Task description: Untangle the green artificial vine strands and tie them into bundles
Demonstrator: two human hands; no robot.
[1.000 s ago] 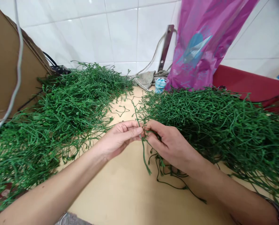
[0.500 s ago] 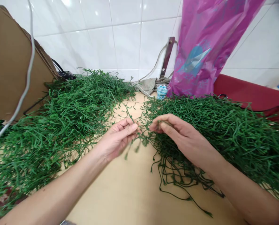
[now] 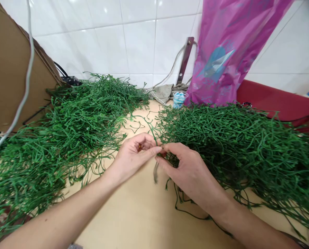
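Observation:
Between thumb and fingers, my left hand pinches a thin green plastic-looking plant stem, which arches up and away over the table. My right hand meets it at the fingertips, its thumb and forefinger closed on the same stem near the left thumb. Below the fingers hangs a blurred end of a stem. A heap of brighter green stems lies to the left of my hands. Under and beyond my right hand spreads a darker heap of similar stems.
A cardboard box with a white cable before it stands at left. Along the tiled wall are a metal bracket, a grey cloth, a small cup of blue-and-white pieces, a pink bag and a red object.
My right hand has moved left and down from beside the right heap, and its fingers now meet my left hand at the stem. My left hand has shifted slightly right.

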